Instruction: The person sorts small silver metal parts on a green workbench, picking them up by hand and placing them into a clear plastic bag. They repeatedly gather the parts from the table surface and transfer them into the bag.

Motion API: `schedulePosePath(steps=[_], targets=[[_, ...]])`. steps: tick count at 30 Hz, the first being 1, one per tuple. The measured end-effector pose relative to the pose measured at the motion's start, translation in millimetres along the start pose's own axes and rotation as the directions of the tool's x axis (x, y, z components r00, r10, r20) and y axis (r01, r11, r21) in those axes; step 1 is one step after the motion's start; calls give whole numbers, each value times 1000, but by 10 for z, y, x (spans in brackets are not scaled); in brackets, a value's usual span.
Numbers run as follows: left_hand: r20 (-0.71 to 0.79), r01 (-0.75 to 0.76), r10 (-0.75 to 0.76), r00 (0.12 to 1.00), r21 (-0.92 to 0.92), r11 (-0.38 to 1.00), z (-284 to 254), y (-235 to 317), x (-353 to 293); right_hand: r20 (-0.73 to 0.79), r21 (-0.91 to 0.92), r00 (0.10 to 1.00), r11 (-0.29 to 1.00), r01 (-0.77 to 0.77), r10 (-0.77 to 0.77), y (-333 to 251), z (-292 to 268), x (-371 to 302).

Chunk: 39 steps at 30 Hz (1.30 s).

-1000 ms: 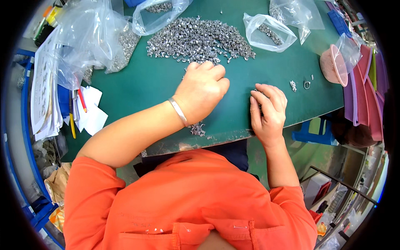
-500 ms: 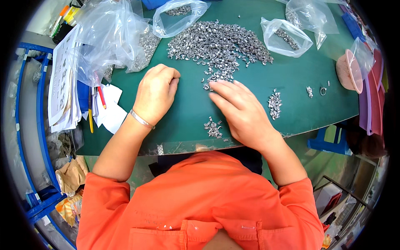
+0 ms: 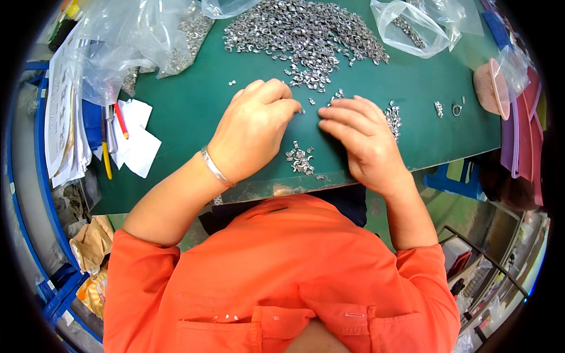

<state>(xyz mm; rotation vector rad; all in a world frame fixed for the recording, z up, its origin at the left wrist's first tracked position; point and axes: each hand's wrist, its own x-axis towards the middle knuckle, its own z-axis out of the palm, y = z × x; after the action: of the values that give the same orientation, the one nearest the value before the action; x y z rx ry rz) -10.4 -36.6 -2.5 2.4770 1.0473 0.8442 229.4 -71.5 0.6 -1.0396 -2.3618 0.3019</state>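
Note:
A large heap of small curved silver metal pieces (image 3: 306, 35) lies on the green table at the far middle. My left hand (image 3: 253, 129), with a bracelet at the wrist, is closed, thumb and fingers pressed together. A small piece shows at its thumb tip; whether it is gripped is unclear. My right hand (image 3: 365, 132) rests low over the table, fingers stretched out side by side. Several loose pieces (image 3: 336, 97) lie by its fingertips. Nearer me, between the hands, is a small pile of pieces (image 3: 301, 159). Another small pile (image 3: 393, 120) sits just right of my right hand.
Clear plastic bags (image 3: 138, 41) with metal pieces lie at the far left, and an open bag (image 3: 409, 29) at the far right. Papers (image 3: 138, 138) and pens are on the left. A pink cup (image 3: 491, 88) and a ring-shaped piece (image 3: 457, 110) are at right.
My left hand has moved right, toward the middle. My right hand has drawn away from the heap's near end, and loose pieces now lie between the hands. The whole view has shifted slightly.

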Motion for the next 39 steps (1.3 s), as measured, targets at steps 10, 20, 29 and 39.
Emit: schedulePosePath(steps=[10, 20, 29, 39], targets=[[-123, 83, -96, 988, -102, 991, -85, 3, -3, -311, 51, 934, 984, -169, 177, -66, 153, 29], [-42, -67, 68, 997, 33, 997, 137, 97, -31, -213, 88, 975, 995, -43, 61, -91, 181, 8], [-61, -93, 93, 994, 7, 996, 55, 78, -92, -279, 87, 959, 996, -34, 58, -104, 180, 227], [50, 206, -200, 978, -336, 919, -278, 9, -39, -276, -21, 957, 995, -94, 85, -69, 317, 289]])
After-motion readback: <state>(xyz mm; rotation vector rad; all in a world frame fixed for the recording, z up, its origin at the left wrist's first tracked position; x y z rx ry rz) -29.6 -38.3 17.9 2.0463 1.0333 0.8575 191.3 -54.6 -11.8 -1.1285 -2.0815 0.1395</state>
